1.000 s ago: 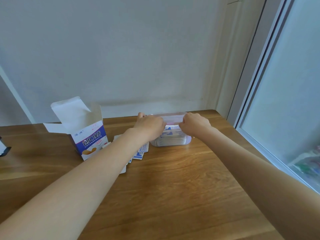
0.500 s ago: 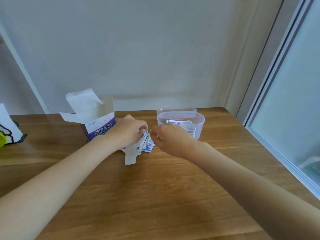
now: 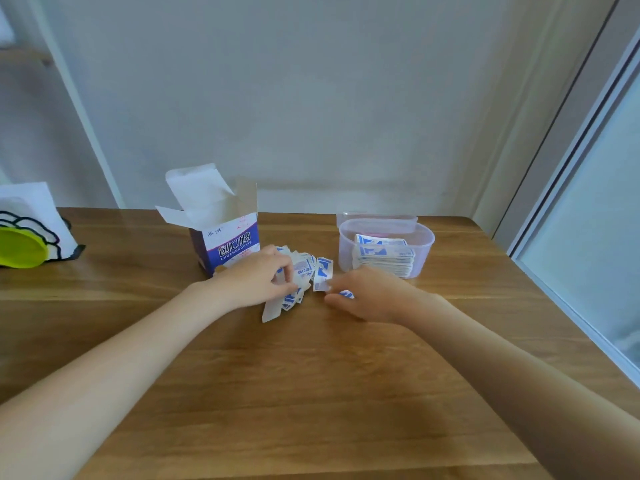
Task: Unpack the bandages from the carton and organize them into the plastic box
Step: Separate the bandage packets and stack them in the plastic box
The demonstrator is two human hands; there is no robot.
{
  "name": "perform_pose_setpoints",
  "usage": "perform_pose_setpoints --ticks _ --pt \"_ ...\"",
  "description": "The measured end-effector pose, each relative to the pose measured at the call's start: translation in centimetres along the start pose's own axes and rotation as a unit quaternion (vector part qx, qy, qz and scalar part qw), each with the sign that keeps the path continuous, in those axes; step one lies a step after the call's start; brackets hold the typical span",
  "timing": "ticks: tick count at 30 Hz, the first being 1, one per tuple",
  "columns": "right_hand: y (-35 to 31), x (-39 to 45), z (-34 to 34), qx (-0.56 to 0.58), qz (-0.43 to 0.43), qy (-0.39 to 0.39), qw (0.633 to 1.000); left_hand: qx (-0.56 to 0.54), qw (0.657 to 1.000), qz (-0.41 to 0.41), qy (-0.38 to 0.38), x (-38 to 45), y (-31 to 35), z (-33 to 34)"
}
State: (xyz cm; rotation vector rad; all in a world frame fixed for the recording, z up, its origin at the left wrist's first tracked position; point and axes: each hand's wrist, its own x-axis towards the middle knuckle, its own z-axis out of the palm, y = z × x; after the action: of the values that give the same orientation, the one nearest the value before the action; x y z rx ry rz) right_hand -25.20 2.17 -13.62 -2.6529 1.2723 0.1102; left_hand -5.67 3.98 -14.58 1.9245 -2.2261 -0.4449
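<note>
Carton: one open cardboard bandage carton, blue and white with printed lettering (image 3: 225,237), stands upright on the brown wooden table (image 3: 311,393), flaps raised, just left of the loose pile
Loose bandages: a fanned heap of small white-and-blue paper-wrapped bandage strips (image 3: 300,276) lies on the table between carton and box; too overlapped to count (perhaps a dozen, as a guess)
Box: one translucent oval plastic box (image 3: 424,252) stands right of the pile, apart from it, holding one neat stack of wrapped bandages (image 3: 384,259); individual strips in it cannot be counted
Lid: one clear plastic lid (image 3: 376,219) lies just behind the box, touching or nearly so
Left hand: the left hand (image 3: 258,280) rests on the near-left side of the heap, fingers curled over and gathering several strips
Right hand: the right hand (image 3: 370,294) pinches the lower end of a single strip (image 3: 322,273) between thumb and fingertips; a second blue-printed strip peeks from under its fingers
Handling: I judge the strips featherlight, thin, floppy and slick against each other, so a pile slides and fans easily; best squared into a bundle, pinched across the middle of the flat faces, then lowered onto the stack
Other: a white paper bag with black scalloped outline and yellow-green patch (image 3: 27,233) at the far left
</note>
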Motion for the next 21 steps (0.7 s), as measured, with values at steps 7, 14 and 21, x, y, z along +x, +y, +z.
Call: perform_pose_setpoints --ticks 7,14,21 --pt "1.5 -1.8 -0.9 -0.019 0.007 0.038 0.999 -0.051 0.997 -0.056 0.034 0.0 -0.1 -0.8" --pt "-0.5 -0.7 1.1 -0.056 0.140 0.089 0.985 -0.289 0.943 -0.105 0.125 -0.3 0.3 -1.9" --pt "-1.6 1.7 1.6 0.081 0.146 0.057 0.984 -0.391 0.909 -0.122 0.081 -0.3 1.6 -0.7"
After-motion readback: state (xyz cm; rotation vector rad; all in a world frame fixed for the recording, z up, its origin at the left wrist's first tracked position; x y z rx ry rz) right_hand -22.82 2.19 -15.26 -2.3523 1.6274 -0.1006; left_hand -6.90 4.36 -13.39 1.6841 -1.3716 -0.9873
